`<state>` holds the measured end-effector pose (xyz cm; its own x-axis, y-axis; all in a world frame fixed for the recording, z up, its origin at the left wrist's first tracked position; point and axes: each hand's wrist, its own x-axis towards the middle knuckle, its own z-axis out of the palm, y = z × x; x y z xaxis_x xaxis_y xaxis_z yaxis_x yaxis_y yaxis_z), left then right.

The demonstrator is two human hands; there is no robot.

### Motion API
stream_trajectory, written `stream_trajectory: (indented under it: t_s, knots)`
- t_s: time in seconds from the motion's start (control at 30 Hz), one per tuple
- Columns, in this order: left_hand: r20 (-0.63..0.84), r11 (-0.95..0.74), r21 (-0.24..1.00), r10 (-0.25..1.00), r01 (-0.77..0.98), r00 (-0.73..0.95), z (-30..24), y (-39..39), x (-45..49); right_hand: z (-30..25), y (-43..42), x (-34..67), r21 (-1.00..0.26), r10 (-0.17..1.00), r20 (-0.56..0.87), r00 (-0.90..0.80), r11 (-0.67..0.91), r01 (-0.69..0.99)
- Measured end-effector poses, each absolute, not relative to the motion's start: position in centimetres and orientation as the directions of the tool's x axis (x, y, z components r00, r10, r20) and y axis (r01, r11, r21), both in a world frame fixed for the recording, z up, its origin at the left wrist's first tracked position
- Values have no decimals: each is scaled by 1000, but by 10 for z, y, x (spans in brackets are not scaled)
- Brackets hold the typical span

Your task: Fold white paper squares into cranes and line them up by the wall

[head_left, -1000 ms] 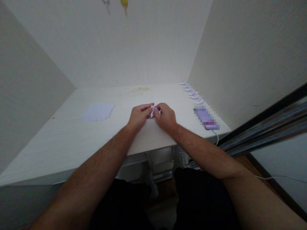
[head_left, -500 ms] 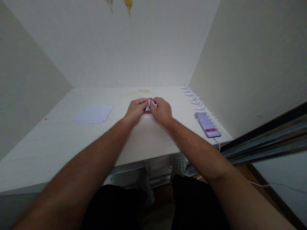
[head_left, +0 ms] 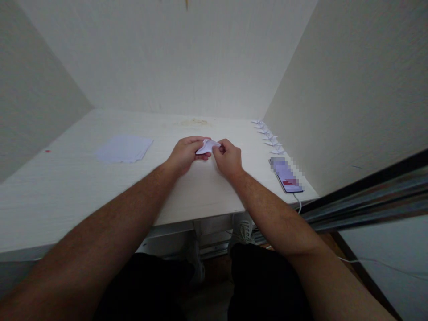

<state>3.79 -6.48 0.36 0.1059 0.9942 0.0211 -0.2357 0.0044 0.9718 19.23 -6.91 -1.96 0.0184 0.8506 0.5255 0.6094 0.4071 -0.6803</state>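
Note:
A small folded piece of white paper (head_left: 208, 146) is held between both hands above the white table (head_left: 197, 191). My left hand (head_left: 186, 154) grips its left side, thumb on top and fingers beneath. On the right side, my right hand (head_left: 229, 157) pinches the paper's edge between thumb and curled fingers. Part of the paper is hidden by the fingers, and its exact folded shape is hard to make out.
A stack of white paper sheets (head_left: 125, 148) lies on the left of the table. Several folded paper figures (head_left: 269, 137) stand in a row along the right wall. Nearer, a phone (head_left: 286, 174) lies with a white cable (head_left: 298, 204) attached.
The paper, crumpled-looking and mostly covered before, now shows a wider, flatter face. My hands have drawn slightly apart, and the camera view has shifted a little.

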Motion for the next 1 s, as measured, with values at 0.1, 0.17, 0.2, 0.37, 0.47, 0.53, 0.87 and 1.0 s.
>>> stream_trajectory:
  t_s: [0.1, 0.17, 0.2, 0.37, 0.47, 0.53, 0.87, 1.0]
  knots:
    - [16, 16, 975, 990, -223, 143, 7, -67, 37, -21, -71, 193, -722, 856, 516, 17, 424, 547]
    - [21, 14, 976, 987, -216, 157, 7, -68, 37, -20, -72, 194, -734, 861, 509, 7, 430, 525]
    - [25, 10, 977, 987, -212, 160, 6, -69, 37, -20, -73, 194, -741, 862, 508, 8, 432, 513]
    - [36, -3, 981, 986, -194, 165, 3, -68, 37, -20, -72, 195, -786, 868, 494, 55, 418, 455]
    - [37, -2, 983, 982, -186, 185, 2, -67, 36, -21, -70, 195, -806, 873, 481, 82, 403, 434]
    - [36, -1, 984, 981, -178, 192, 1, -67, 35, -22, -68, 195, -822, 880, 466, 90, 392, 413]
    - [46, -19, 989, 982, -145, 183, 1, -65, 35, -20, -65, 196, -884, 910, 411, 64, 379, 274]
    - [51, -27, 990, 983, -139, 175, -1, -64, 35, -20, -66, 196, -857, 897, 437, 64, 394, 332]
